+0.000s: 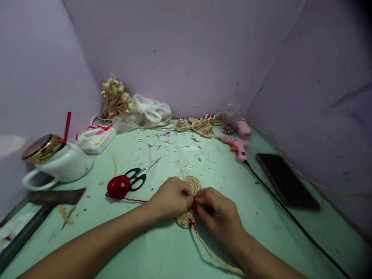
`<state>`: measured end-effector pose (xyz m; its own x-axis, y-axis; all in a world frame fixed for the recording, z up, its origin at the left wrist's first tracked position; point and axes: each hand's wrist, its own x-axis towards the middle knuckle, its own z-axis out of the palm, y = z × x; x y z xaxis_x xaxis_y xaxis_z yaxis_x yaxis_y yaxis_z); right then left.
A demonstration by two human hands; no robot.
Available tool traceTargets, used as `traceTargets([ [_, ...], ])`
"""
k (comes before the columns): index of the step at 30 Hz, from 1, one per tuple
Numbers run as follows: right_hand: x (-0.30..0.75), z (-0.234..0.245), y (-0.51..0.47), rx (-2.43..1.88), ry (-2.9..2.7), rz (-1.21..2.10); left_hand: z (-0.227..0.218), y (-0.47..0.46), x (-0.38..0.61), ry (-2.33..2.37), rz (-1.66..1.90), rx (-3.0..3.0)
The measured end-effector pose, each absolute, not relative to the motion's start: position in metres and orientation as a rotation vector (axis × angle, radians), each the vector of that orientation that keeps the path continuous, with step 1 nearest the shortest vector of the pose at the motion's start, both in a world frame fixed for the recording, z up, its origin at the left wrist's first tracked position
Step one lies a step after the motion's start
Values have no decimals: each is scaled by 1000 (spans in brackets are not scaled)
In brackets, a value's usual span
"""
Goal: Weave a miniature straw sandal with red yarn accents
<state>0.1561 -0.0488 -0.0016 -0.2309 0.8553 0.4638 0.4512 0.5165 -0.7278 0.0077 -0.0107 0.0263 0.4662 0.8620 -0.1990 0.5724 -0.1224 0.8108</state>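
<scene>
Two coiled straw pieces lie end to end on the green table, an upper straw coil (192,183) and a lower straw coil (183,221). Red yarn (191,222) shows on the lower one, where a straw cord (207,250) trails off to the right. My left hand (174,197) pinches red yarn over the middle of the coils. Opposite it, fingertips almost meeting, my right hand (216,209) is also closed in a pinch on the yarn. A strand runs left from under my left wrist to a red yarn ball (118,187), beside black-handled scissors (138,179).
At left are a white mug (65,164), a hammer (55,197) and a tissue pack (97,139). Along the back lie a plastic bag (152,110) and finished-looking straw shapes (202,127). A pink glue gun (238,146) with black cord and a phone (287,180) are at right.
</scene>
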Motion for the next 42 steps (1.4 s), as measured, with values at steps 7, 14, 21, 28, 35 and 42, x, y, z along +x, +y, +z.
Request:
traceTargets([
  [7, 155, -1, -48, -1007, -1880, 454, 25, -15, 6, 1117, 497, 1789],
  [14, 155, -1, -51, -1004, -1894, 393, 22, -12, 3, 1118, 504, 1729],
  [21, 155, -1, -51, -1029, -1865, 412, 21, -21, 3, 1205, 564, 1972],
  [28, 157, -1, -52, -1102, -1823, 526, 22, -32, -1, 1213, 502, 2385],
  [35, 157, 0, -52, -1175, -1796, 600, 25, -38, -2, 1291, 512, 2494],
  [42, 157, -1, -53, -1193, -1728, 594, 31, -47, 2, 1335, 271, 2766],
])
